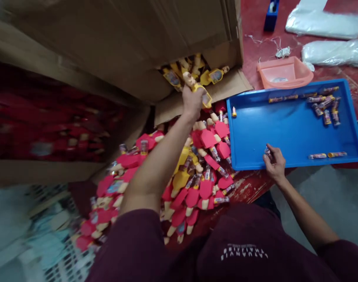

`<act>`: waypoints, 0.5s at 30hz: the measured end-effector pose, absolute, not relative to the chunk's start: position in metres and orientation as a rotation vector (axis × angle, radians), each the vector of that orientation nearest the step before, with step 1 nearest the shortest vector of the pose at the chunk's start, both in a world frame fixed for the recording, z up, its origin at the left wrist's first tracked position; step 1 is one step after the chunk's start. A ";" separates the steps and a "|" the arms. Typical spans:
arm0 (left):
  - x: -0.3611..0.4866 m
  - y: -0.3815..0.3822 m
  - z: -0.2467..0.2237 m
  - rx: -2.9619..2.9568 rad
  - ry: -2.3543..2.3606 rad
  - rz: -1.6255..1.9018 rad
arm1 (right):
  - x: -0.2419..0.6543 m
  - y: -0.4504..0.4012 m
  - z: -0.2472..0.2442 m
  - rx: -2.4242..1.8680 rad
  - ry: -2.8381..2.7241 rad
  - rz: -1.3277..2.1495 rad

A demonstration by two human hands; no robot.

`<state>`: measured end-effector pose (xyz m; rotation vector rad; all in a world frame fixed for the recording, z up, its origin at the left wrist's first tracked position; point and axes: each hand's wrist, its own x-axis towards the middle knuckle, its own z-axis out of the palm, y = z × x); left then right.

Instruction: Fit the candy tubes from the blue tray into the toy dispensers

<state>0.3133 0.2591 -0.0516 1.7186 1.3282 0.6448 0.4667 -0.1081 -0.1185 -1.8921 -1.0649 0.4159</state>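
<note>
My left hand (193, 101) is closed around a yellow plastic toy with a cream figure-shaped top (206, 98), at the opening of a cardboard box. More yellow toys (216, 75) lie inside that box and on its flap. Over the near edge of the blue tray (252, 166), my right hand (275, 161) pinches a small clear tube with dark contents (268, 152). Similar labelled tubes (327, 102) lie in the tray, mostly at its right end. One short tube (234, 112) stands apart at the tray's left side.
A heap of pink toys (208, 138) with tubes attached, a few yellow ones among them, covers the red table left of the tray. The large cardboard box (123, 43) rises behind. A pink basket (284, 71), plastic bags (325, 25) and a blue dispenser (271, 17) stand beyond.
</note>
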 end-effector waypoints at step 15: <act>0.193 -0.050 0.021 0.803 1.008 0.962 | 0.353 -0.154 0.004 -1.356 -1.111 0.998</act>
